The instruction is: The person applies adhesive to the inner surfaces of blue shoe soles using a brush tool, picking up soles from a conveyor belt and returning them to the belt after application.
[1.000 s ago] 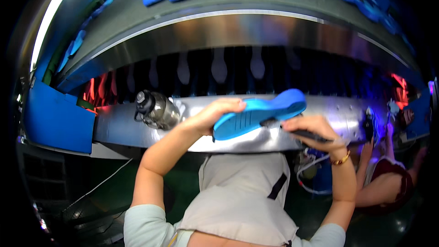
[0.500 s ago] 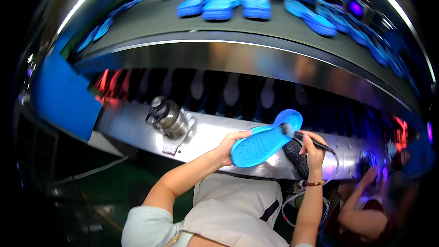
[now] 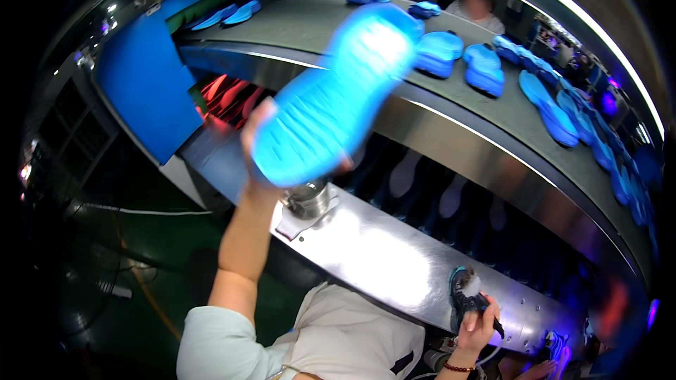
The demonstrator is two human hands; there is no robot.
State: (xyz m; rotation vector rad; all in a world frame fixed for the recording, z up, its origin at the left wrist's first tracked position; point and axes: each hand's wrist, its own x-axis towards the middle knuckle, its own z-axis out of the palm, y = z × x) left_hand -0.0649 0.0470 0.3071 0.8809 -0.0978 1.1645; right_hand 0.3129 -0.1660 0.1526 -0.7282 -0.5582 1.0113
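Raised in front of the upper shelf is a bright blue shoe sole (image 3: 320,109), blurred by motion and tilted with its grooved face showing. My left hand (image 3: 253,130) grips it by the lower end, with most of the fingers hidden behind it. Down at the lower right, my right hand (image 3: 480,325) is closed around the black handle of a brush (image 3: 472,285) with pale bristles and a thin tube. Those bristles are at a dark perforated clog-like piece (image 3: 458,301) on the metal ledge; whether they touch it I cannot tell.
Several blue soles (image 3: 484,70) lie on the grey upper belt (image 3: 296,24). A metal ledge (image 3: 387,246) runs below, bearing a bottle (image 3: 308,200) partly behind the raised sole. Red-lit soles (image 3: 229,95) show underneath. Another person (image 3: 476,7) is across the belt.
My left hand has lifted the sole up and left, away from the brush. My right hand has lowered with the brush to the dark clog-like piece. The whole view has turned.
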